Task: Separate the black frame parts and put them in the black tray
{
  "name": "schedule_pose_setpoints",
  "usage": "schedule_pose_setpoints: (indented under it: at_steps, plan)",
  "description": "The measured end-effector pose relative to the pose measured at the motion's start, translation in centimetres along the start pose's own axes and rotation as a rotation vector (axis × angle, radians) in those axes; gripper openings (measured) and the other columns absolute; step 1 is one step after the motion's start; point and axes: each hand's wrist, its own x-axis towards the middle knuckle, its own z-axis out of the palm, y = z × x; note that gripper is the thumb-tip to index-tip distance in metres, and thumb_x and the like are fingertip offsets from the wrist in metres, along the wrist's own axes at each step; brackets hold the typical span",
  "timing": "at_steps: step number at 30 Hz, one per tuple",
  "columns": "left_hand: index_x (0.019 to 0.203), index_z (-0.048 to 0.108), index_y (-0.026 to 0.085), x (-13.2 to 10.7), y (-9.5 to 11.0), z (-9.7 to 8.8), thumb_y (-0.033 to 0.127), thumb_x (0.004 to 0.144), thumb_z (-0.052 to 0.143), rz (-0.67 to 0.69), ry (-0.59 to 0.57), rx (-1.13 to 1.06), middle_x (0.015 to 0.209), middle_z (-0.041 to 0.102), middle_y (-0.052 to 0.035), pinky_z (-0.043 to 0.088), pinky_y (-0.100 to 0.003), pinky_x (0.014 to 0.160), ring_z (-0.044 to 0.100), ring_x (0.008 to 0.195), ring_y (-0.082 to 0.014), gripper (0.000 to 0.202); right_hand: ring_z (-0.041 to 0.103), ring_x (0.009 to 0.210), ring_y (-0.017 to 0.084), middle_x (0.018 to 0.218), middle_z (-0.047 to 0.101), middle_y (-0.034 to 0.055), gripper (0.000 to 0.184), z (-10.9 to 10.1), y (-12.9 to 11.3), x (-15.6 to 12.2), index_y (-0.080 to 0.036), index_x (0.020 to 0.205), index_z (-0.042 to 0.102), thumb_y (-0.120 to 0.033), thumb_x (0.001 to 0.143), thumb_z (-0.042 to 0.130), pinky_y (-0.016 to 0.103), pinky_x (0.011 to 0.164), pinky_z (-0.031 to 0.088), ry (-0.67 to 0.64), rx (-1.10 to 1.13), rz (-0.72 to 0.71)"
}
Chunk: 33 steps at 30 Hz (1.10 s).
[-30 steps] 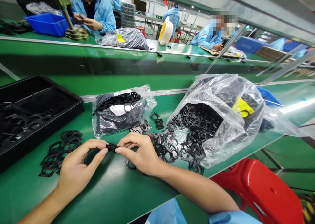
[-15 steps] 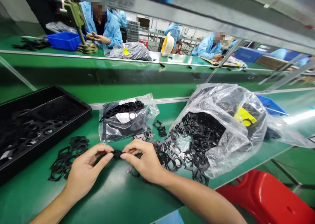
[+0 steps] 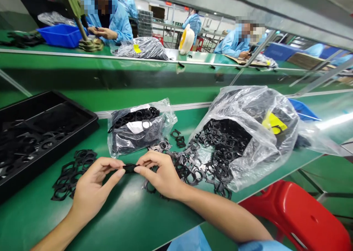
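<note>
A small black plastic ring part point(image 3: 129, 168) is held edge-on above the green tabletop, pinched from both sides. My left hand point(image 3: 92, 186) grips its left end between thumb and fingertips. At its right end, the thumb and fingers of my right hand point(image 3: 162, 174) close on it. To the left of my left hand lies a loose group of similar black ring parts point(image 3: 74, 172). Many more ring parts point(image 3: 193, 166) are spread beyond and beside my right hand, spilling from a large clear plastic bag point(image 3: 264, 144).
A black tray point(image 3: 91, 123) with more parts stands at the left. Behind my hands lies a smaller plastic bag point(image 3: 135, 137) of parts. A red stool point(image 3: 309, 214) stands at the lower right. Co-workers in blue point(image 3: 118, 23) sit across the bench, near a blue bin point(image 3: 62, 36).
The view has shifted slightly, so the scene sits a little higher. Both hands keep their pinch on the black part, which now shows a little more of its length.
</note>
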Motion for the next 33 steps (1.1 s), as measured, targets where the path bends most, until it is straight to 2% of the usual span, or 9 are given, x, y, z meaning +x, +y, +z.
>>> schedule_pose_setpoints:
  at_steps: [3,7,12,17,24,29,33]
  plan:
    - [0.085,0.065,0.022,0.03,0.29,-0.10,0.034,0.088,0.071,0.063,-0.008,0.014,0.089,0.073,-0.0018,0.061,-0.022,0.081,0.073,0.086,-0.0156,0.013,0.064,0.072,0.013,0.082,0.069,0.0028,0.027,0.04,-0.07,-0.06,-0.018,0.080,0.072,-0.044,0.085,0.077,0.025,0.070,0.057,0.001,0.000,-0.009]
    - [0.087,0.066,0.023,0.09,0.54,-0.12,0.028,0.089,0.070,0.098,-0.005,0.032,0.089,0.073,0.0001,0.058,-0.019,0.082,0.072,0.086,-0.0132,0.007,0.063,0.070,0.013,0.081,0.068,0.0026,0.033,0.13,-0.22,-0.04,-0.018,0.080,0.071,-0.050,0.085,0.076,0.025,0.069,0.056,-0.004,0.007,0.011]
    - [0.087,0.066,0.023,0.07,0.53,-0.05,0.029,0.089,0.071,0.072,-0.005,0.030,0.089,0.072,0.0005,0.057,-0.018,0.084,0.071,0.088,-0.0129,0.008,0.063,0.071,0.012,0.081,0.067,0.0021,0.029,0.24,-0.10,-0.07,-0.018,0.080,0.071,-0.046,0.087,0.075,0.024,0.069,0.056,-0.026,0.002,-0.030]
    - [0.088,0.065,0.023,0.18,0.63,0.00,0.032,0.088,0.072,0.017,-0.011,-0.007,0.088,0.073,0.0007,0.060,-0.020,0.080,0.072,0.083,-0.0138,0.011,0.064,0.073,0.014,0.080,0.068,0.0027,0.029,0.19,-0.18,-0.25,-0.019,0.080,0.071,-0.046,0.089,0.073,0.025,0.069,0.056,-0.024,-0.042,-0.093]
    - [0.091,0.066,0.023,-0.15,0.23,-0.03,0.023,0.089,0.069,0.173,0.015,0.083,0.091,0.073,0.0010,0.058,-0.021,0.084,0.071,0.088,-0.0131,0.004,0.063,0.071,0.013,0.081,0.067,0.0025,0.030,0.20,-0.34,-0.21,-0.018,0.079,0.070,-0.047,0.087,0.075,0.025,0.068,0.055,-0.024,-0.004,-0.042]
    - [0.092,0.069,0.022,-0.17,0.15,-0.27,0.015,0.088,0.070,0.340,0.037,0.170,0.092,0.073,0.0011,0.056,-0.021,0.084,0.070,0.085,-0.0117,0.009,0.061,0.070,0.012,0.080,0.065,0.0011,0.029,0.25,-0.32,-0.21,-0.018,0.078,0.069,-0.045,0.084,0.078,0.023,0.066,0.053,-0.022,0.068,-0.014]
    - [0.090,0.069,0.022,-0.04,0.51,-0.19,0.020,0.090,0.069,0.305,0.027,0.171,0.089,0.073,0.0021,0.056,-0.018,0.083,0.070,0.083,-0.0105,0.003,0.060,0.070,0.011,0.079,0.063,0.0006,0.029,0.28,-0.33,-0.16,-0.018,0.078,0.068,-0.044,0.083,0.079,0.023,0.066,0.052,-0.028,0.070,-0.018]
